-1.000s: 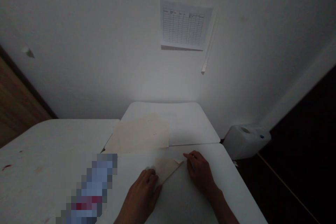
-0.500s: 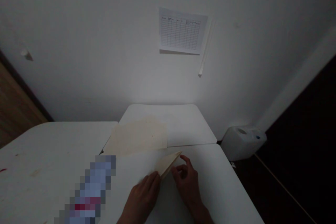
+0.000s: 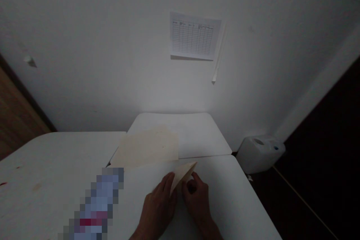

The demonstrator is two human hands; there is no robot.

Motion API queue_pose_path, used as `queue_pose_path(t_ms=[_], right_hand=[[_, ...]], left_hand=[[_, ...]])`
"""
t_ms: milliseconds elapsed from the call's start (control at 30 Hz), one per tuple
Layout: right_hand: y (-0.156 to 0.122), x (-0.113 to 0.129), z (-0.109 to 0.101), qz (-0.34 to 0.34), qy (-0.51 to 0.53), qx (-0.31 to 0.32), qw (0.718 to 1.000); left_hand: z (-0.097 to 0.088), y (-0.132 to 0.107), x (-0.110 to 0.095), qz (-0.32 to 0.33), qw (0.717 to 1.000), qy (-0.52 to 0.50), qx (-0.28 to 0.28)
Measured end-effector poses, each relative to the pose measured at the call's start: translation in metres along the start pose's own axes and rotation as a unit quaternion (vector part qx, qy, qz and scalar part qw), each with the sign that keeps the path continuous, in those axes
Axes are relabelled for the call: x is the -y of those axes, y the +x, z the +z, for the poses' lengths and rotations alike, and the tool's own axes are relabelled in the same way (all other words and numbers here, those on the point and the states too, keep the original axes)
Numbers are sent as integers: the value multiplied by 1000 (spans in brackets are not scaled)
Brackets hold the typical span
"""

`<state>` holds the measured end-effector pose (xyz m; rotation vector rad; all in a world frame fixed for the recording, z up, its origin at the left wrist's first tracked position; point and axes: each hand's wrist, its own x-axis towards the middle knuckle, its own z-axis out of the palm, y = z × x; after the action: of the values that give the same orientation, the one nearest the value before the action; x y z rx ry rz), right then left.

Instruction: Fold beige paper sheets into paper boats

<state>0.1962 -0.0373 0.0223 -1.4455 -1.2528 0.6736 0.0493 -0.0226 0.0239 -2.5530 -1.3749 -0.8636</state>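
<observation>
Being clamped by the left hand (image 3: 161,201), the folded paper (image 3: 180,175) is held over the white table (image 3: 239,202); whether it is gripped by the right hand (image 3: 197,196), curled at its open edge, cannot be told. A pointed fold is made — layers not yet flattened — while the pale sheet (image 3: 149,147) beyond lies unfolded.

Dim, grey light — my left hand (image 3: 159,204) and right hand (image 3: 198,197) look dark.
Wall (image 3: 157,86) palest mid-height, corners gloomy — blocky pixels (image 3: 95,206) mask the lower left.

Two hands (image 3: 159,203), one folded paper (image 3: 182,172), one flat sheet (image 3: 149,147), one wall chart (image 3: 192,38), one container (image 3: 257,157).
</observation>
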Motion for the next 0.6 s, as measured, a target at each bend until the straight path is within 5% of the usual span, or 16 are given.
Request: queue_pose_path(t_ms=[267,600], right_hand=[[2,2,-8,-55,-43,1,998],[10,-3,-26,-54,-33,-21,998]], left_hand=[[-6,32,-7,-114,968,-218,36],[2,24,11,-205,905,-371,42]])
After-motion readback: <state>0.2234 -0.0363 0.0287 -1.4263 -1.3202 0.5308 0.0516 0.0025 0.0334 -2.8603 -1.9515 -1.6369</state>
